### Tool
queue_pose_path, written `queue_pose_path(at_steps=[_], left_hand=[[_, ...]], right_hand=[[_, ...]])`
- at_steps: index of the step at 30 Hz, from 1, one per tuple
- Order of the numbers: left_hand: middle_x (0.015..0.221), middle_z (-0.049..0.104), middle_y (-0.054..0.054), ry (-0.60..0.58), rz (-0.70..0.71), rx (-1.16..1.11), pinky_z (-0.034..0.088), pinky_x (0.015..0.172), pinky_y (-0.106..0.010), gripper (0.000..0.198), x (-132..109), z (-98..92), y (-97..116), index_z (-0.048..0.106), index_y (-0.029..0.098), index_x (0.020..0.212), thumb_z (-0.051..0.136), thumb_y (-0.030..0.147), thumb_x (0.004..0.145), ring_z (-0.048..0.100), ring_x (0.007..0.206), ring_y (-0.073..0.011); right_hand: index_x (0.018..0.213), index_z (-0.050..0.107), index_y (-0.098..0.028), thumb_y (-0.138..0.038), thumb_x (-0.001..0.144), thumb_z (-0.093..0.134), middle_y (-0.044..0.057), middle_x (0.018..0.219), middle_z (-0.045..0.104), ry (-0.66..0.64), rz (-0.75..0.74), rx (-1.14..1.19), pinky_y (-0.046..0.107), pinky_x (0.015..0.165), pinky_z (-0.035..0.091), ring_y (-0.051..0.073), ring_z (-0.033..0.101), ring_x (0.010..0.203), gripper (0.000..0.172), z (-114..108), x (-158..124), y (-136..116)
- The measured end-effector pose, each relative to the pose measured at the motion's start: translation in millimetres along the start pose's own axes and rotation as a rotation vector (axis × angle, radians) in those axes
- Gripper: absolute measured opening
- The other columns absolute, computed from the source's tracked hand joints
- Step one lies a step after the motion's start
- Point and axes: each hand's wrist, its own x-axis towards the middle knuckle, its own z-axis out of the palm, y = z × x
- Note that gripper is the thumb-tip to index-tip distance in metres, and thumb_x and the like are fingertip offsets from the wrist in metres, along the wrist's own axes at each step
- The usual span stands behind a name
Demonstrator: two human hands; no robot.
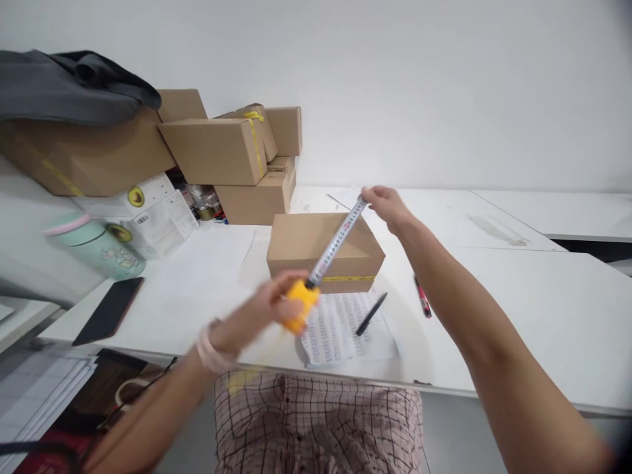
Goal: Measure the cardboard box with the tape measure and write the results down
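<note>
My left hand (284,299), blurred by motion, is closed around the yellow case of a tape measure (302,304). From the case the blade stretches up and to the right over a cardboard box (299,243). My right hand (388,205) pinches the blade's far end beyond the box's back right edge. The box lies on the white table with a yellow strip along its near side. A printed sheet of paper (328,336) is in front of it, and a dark pen (371,315) rests on the sheet.
A red marker (423,296) lies under my right forearm. Stacked cardboard boxes (212,151) fill the back left, with a dark grey cloth (74,89) on top. A mint tumbler (96,247), a white avocado-print box (160,224) and a dark phone (108,311) are at left.
</note>
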Motion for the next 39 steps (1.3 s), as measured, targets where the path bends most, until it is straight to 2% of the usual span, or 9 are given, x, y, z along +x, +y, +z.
queue_pose_path(at_steps=[3,6,15,22,26,29,31,35,39], left_hand=[[0.108,0.064,-0.008,-0.056,-0.059,-0.212,0.061,0.071,-0.035,0.065,-6.5,61.1,-38.8,0.053,0.027,0.132,0.083,0.037,0.076,0.071,0.08,-0.0193],[0.113,0.059,-0.006,-0.023,-0.028,-0.352,0.061,0.072,-0.036,0.06,2.2,89.4,-50.4,0.053,0.026,0.125,0.082,0.045,0.076,0.072,0.077,-0.0181],[0.129,0.054,-0.01,0.025,-0.043,-0.413,0.062,0.066,-0.035,0.055,16.1,89.7,-30.6,0.059,0.024,0.113,0.08,0.055,0.072,0.075,0.075,-0.0214],[0.124,0.056,-0.009,0.059,-0.036,-0.43,0.062,0.068,-0.037,0.05,31.4,100.1,-35.4,0.06,0.024,0.111,0.078,0.053,0.075,0.075,0.077,-0.0224],[0.128,0.057,-0.013,0.09,-0.023,-0.392,0.062,0.065,-0.036,0.048,31.8,88.7,-29.8,0.062,0.019,0.109,0.073,0.055,0.078,0.074,0.076,-0.022],[0.133,0.058,-0.014,0.119,0.047,-0.295,0.063,0.064,-0.037,0.053,11.8,66.9,-24.3,0.06,0.022,0.116,0.076,0.053,0.076,0.073,0.079,-0.0243],[0.133,0.059,-0.013,0.217,0.131,-0.187,0.064,0.067,-0.039,0.059,-6.0,46.6,-26.2,0.057,0.027,0.122,0.082,0.048,0.072,0.073,0.083,-0.0264],[0.121,0.063,-0.007,0.52,0.22,-0.01,0.064,0.077,-0.04,0.067,-26.3,3.8,-44.9,0.051,0.032,0.128,0.085,0.041,0.072,0.073,0.092,-0.0265],[0.12,0.061,-0.005,0.563,0.178,0.009,0.063,0.077,-0.041,0.062,-17.2,-22.4,-56.5,0.05,0.029,0.124,0.083,0.044,0.073,0.074,0.086,-0.0237]], right_hand=[[0.069,0.062,-0.02,-0.039,0.091,0.064,0.003,0.079,0.065,-0.253,-0.022,-0.151,0.034,0.087,0.044,0.018,0.056,0.084,0.029,25.9,8.0,-11.5],[0.069,0.06,-0.021,-0.042,0.087,0.069,0.003,0.076,0.064,-0.305,0.035,-0.23,0.038,0.084,0.044,0.02,0.056,0.082,0.029,39.9,5.9,-18.4],[0.093,0.063,-0.028,-0.06,0.085,0.064,0.001,0.084,0.068,-0.285,0.096,-0.018,0.035,0.075,0.048,0.02,0.058,0.081,0.033,21.1,-43.9,-16.9],[0.097,0.065,-0.029,-0.051,0.089,0.063,0.004,0.091,0.069,-0.328,0.066,-0.019,0.036,0.076,0.05,0.022,0.06,0.087,0.024,18.1,-49.5,-14.5],[0.107,0.066,-0.028,-0.06,0.091,0.059,0.004,0.102,0.072,-0.308,0.1,0.007,0.035,0.079,0.051,0.022,0.063,0.091,0.036,17.3,-33.4,-6.0],[0.105,0.069,-0.023,-0.06,0.093,0.056,0.008,0.115,0.072,-0.209,0.077,0.039,0.034,0.089,0.05,0.023,0.065,0.104,0.041,7.7,-6.9,1.6],[0.111,0.069,-0.022,-0.063,0.097,0.044,0.011,0.123,0.07,-0.138,0.07,0.073,0.034,0.095,0.049,0.024,0.064,0.114,0.05,-6.9,-1.7,10.7],[0.127,0.065,-0.022,-0.07,0.097,0.033,0.015,0.138,0.063,-0.158,0.187,0.05,0.038,0.092,0.053,0.028,0.063,0.119,0.066,-37.8,-42.9,30.8],[0.138,0.06,-0.032,-0.072,0.096,0.033,0.006,0.152,0.053,-0.332,0.212,0.035,0.035,0.086,0.056,0.029,0.061,0.122,0.063,-43.9,-98.8,31.4]])
